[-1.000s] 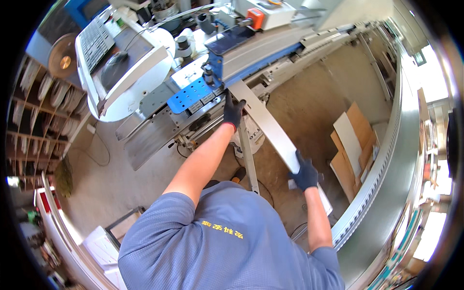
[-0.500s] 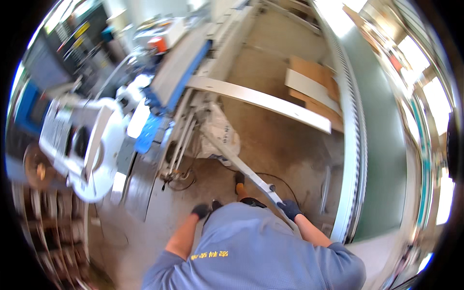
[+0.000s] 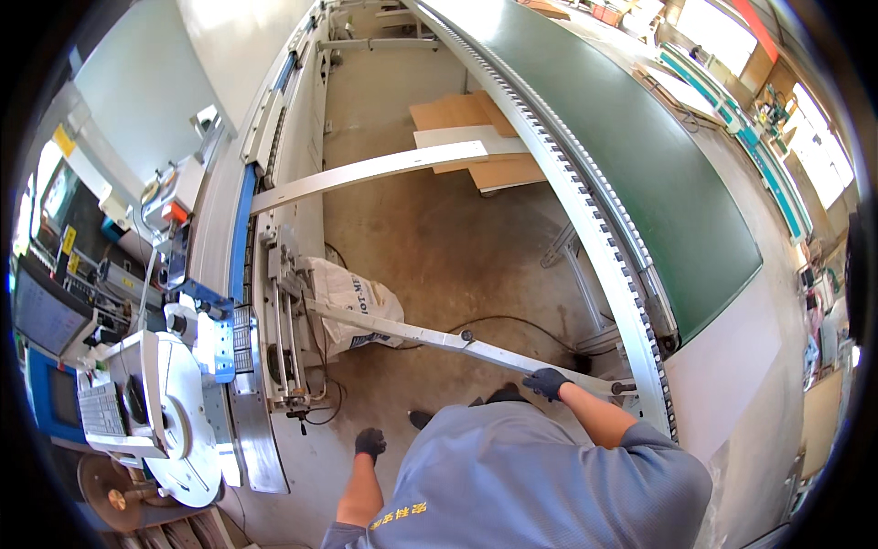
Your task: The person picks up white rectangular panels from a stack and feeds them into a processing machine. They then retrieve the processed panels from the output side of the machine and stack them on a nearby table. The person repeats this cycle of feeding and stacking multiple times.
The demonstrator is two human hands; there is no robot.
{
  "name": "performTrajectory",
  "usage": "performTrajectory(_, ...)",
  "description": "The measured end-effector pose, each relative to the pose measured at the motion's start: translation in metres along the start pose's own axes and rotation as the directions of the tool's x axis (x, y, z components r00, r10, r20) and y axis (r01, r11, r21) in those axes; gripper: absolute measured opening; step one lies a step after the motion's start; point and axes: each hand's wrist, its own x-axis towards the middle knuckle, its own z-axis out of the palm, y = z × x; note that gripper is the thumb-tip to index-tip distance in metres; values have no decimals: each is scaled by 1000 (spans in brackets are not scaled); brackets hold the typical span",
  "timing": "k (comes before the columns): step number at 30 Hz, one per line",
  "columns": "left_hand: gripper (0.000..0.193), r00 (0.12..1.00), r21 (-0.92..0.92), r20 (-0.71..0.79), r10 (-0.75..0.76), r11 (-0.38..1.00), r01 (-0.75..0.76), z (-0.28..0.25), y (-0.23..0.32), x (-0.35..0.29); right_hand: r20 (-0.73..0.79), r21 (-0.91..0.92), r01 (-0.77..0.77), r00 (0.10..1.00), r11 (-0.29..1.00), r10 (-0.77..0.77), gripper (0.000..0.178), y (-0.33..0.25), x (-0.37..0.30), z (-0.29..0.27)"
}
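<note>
My right hand, in a dark glove, grips a long pale metal bar near its right end. This bar runs from the machine frame on the left across to the right-hand rail, and a black knob sits on its middle. Whether its end touches the rail I cannot tell. My left hand, also gloved, hangs low beside my body with its fingers curled and nothing visible in them. A white printed sack lies on the floor under the bar's left part.
Farther off, a white beam juts right from the machine. Cardboard sheets lie beyond it. A green belt runs along the right rail. At left stand a keyboard and a round white plate. A cable crosses the floor.
My view has turned. The metal bar has swung outward, its right end now at the right rail, with my right hand still on it. My left hand has moved away from my body.
</note>
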Motion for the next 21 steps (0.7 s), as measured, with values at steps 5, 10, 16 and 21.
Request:
performTrajectory(5, 13, 893, -705, -134, -430, 674, 219, -8, 83, 19, -93, 265, 161, 986, 951, -141, 50, -8, 4, -51)
performTrajectory(10, 30, 999, 920, -29, -23, 389, 36, 41, 129, 48, -294, 397, 212, 951, 893, -95, 48, 37, -33, -143)
performTrajectory(16, 32, 919, 870, 283, -273, 477, -126, 180, 165, 106, -311, 773, 247, 951, 584, 9, 46, 156, -65, -222)
performTrajectory(21, 31, 932, 813, 321, -170, 555, -179, 243, 229, 144, -193, 872, 265, 959, 411, -209, 39, 180, -59, -233)
